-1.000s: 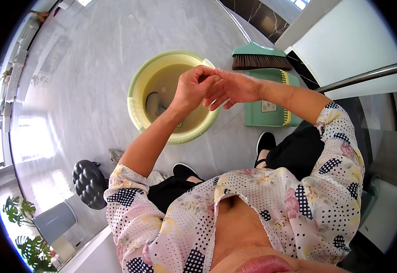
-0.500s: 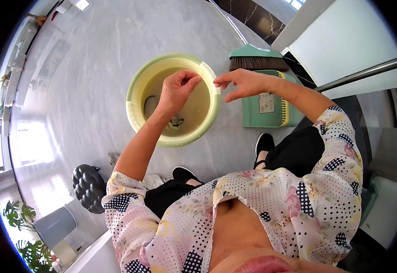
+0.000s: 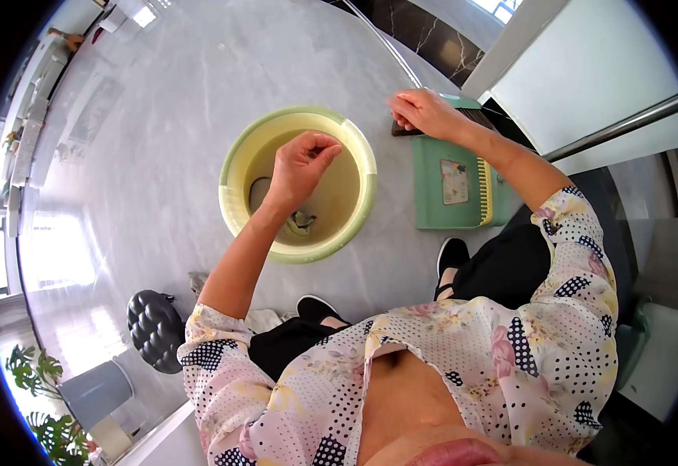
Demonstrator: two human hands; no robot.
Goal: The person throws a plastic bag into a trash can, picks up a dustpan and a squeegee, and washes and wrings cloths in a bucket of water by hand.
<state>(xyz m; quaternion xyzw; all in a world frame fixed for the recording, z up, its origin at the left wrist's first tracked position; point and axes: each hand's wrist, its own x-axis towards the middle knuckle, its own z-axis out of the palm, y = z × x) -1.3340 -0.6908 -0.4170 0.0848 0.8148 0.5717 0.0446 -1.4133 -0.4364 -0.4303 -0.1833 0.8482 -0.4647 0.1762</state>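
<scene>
My left hand is raised over a yellow basin with a pale green rim. Its fingers are drawn together against the thumb; anything pinched there is hidden or too small to make out. Cloudy water fills part of the basin, and a small dark-and-pale object that I cannot identify shows in it, below my left wrist. Away to the right, my right hand hangs in front of the broom head, fingers loosely bent with nothing visible in them.
A green dustpan with a yellow toothed edge lies right of the basin. The broom's metal handle slants up and left. A tufted black stool stands at lower left, near a grey bin. My black shoes are below the basin.
My right hand has moved up and to the right, from beside the basin's rim to before the broom, its fingers drawing closer together. My left hand stays over the basin.
</scene>
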